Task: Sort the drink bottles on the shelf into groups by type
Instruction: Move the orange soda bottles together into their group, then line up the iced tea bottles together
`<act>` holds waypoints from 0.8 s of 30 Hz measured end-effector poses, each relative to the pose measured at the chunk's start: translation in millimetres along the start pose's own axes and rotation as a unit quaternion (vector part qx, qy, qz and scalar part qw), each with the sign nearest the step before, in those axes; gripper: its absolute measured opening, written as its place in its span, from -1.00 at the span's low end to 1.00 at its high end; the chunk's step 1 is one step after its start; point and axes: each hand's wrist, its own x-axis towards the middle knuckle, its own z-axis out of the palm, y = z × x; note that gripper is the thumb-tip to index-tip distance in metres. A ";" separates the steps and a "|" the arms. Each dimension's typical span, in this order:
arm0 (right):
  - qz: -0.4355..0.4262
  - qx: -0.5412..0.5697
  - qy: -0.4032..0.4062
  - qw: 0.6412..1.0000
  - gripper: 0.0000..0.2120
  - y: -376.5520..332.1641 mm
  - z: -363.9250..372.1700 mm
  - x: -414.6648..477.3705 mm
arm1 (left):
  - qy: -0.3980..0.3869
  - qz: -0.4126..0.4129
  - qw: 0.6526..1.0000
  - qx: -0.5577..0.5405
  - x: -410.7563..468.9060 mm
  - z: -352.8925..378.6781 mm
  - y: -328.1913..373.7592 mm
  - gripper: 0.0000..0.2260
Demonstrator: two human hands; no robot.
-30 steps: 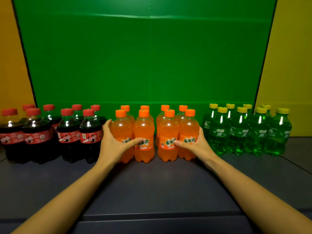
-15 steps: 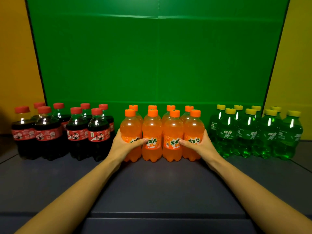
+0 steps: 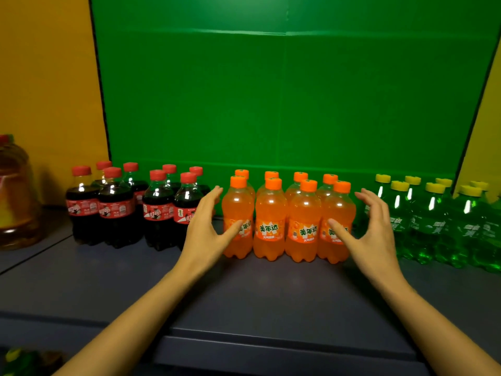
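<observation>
The fingers [image 3: 209, 200] of the left hand [image 3: 204, 229] are straight and spread, palm turned inward, with the thumb lying across the label of the front bottle at the 9 o'clock end. Whether it touches the plastic I cannot tell. The right hand [image 3: 372, 232] mirrors it at the 3 o'clock end, its fingers [image 3: 369, 197] fanned and gripping nothing.

Between the palms stand the orange bottles [image 3: 287, 221], eight of them upright in two tight rows on the shelf [image 3: 244, 294]. At 9 o'clock from them, just apart, is the cluster of cola bottles [image 3: 135, 210]. At 3 o'clock stand the green bottles [image 3: 433, 226]. The three types look already grouped.

These appear full and sealed, so probably stiff-walled, fairly heavy for their size and smooth enough to slip. The narrow feet suggest easy tipping. A block is best squeezed low on both flanks, a single bottle taken at the labelled waist.

Further out, a large amber jug [image 3: 13, 202] sits at far 9 o'clock, and a green backboard [image 3: 271, 104] rises at 12.
</observation>
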 end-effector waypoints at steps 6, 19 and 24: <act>-0.113 -0.031 -0.024 0.993 -0.70 -36.3 8.5 -12.2 | 0.023 0.117 0.979 0.163 -12.5 -61.7 -6.2 -0.73; -0.189 -0.043 -0.235 0.952 -0.82 -163.0 130.6 -49.2 | 0.008 0.042 0.925 0.376 -57.1 -269.8 -78.0 -0.59; -0.178 -0.014 -0.274 0.945 -0.82 -218.3 192.9 -73.4 | 0.031 -0.013 0.914 0.405 -84.1 -358.2 -108.6 -0.68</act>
